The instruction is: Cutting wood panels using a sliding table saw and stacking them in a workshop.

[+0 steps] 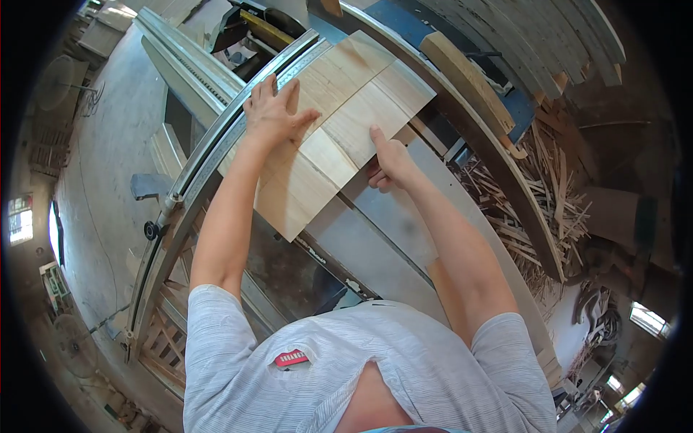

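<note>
A light, square-cornered wooden panel (pixel 346 86) with visible seams lies across a machine table, against a long metal rail (pixel 216 144) on its left. My left hand (pixel 273 115) rests on the panel's upper left part, near the rail, with fingers spread. My right hand (pixel 388 160) grips the panel's near right edge, thumb on top and fingers curled at the edge, partly hidden. Beneath and nearer my body is the pale metal table top (pixel 397 238) with a long slot across it.
A curved-looking dark beam (pixel 537 238) runs along the right, beside a wooden bar (pixel 465 79) and a heap of offcuts (pixel 548 187). Stacked grey boards (pixel 548 36) stand at upper right. More metal rails (pixel 184 58) extend at upper left over the concrete floor (pixel 101 180).
</note>
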`<state>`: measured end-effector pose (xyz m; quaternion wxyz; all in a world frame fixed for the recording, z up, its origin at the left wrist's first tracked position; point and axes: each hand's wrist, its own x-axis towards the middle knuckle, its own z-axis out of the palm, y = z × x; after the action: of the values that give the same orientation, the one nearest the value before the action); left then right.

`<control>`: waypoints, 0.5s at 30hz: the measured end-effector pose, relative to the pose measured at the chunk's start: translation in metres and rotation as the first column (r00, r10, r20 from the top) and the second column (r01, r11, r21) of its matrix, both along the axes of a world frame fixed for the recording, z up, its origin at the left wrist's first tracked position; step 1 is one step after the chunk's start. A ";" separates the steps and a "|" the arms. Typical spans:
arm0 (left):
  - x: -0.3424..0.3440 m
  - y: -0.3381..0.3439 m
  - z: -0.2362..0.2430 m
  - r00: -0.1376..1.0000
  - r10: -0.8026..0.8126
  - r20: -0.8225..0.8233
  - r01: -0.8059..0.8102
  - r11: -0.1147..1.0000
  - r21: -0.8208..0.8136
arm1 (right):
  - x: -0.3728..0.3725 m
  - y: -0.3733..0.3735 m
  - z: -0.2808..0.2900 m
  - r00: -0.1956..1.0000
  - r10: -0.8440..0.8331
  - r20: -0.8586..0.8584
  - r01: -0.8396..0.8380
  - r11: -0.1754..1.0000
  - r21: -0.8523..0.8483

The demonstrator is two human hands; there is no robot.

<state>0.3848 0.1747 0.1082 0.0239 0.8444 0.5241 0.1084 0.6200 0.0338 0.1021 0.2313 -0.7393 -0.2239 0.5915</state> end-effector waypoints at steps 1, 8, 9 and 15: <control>0.006 0.005 0.001 0.999 0.018 -0.040 -0.019 1.000 -0.023 | 0.000 0.000 0.002 1.000 0.015 0.000 -0.015 1.000 -0.001; 0.038 0.015 0.008 0.989 0.082 -0.127 -0.098 0.987 -0.130 | 0.019 0.001 -0.004 0.996 0.048 -0.076 -0.047 0.999 0.010; 0.036 0.018 0.009 0.990 0.082 -0.115 -0.097 0.986 -0.132 | 0.017 0.003 -0.003 0.995 0.048 -0.082 -0.048 0.999 0.013; 0.008 0.040 0.027 0.983 0.087 -0.160 -0.116 0.976 -0.184 | -0.015 0.024 0.017 0.993 0.036 -0.112 -0.037 0.999 -0.010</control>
<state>0.3929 0.2151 0.1352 0.0601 0.8159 0.5751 -0.0061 0.6051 0.0583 0.1192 0.2281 -0.7022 -0.2203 0.6374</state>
